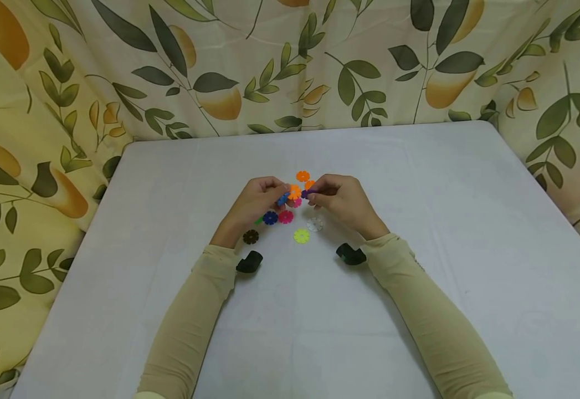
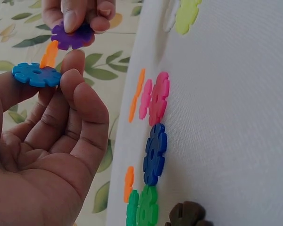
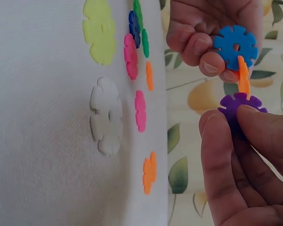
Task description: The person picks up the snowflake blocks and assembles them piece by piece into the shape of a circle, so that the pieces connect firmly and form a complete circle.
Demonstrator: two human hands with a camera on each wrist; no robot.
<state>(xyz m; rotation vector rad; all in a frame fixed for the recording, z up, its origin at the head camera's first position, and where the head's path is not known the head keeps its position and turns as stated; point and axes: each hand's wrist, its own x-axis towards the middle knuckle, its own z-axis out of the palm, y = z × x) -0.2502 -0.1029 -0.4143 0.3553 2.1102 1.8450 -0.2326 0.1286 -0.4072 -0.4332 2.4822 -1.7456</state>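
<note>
My left hand (image 1: pixel 256 200) pinches a light blue notched disc (image 2: pixel 37 75) between thumb and fingers. An orange notched disc (image 3: pixel 244 77) stands on edge across the blue one, slotted into its rim. Opposite, my right hand (image 1: pixel 347 202) pinches a purple notched disc (image 3: pixel 235 110) by thumb and fingertips. The purple rim meets the orange disc's edge in the right wrist view; whether the notches interlock, I cannot tell. Both hands hold these pieces above the table, over the loose discs.
Loose notched discs lie on the white-covered table (image 1: pixel 419 310): dark blue (image 1: pixel 270 218), red-pink (image 1: pixel 286 216), yellow (image 1: pixel 301 236), clear (image 1: pixel 314 224), brown (image 1: pixel 251 236), orange (image 1: pixel 302 176) and green (image 3: pixel 138 14) among them. Behind the table hangs a leaf-patterned curtain (image 1: pixel 270 61).
</note>
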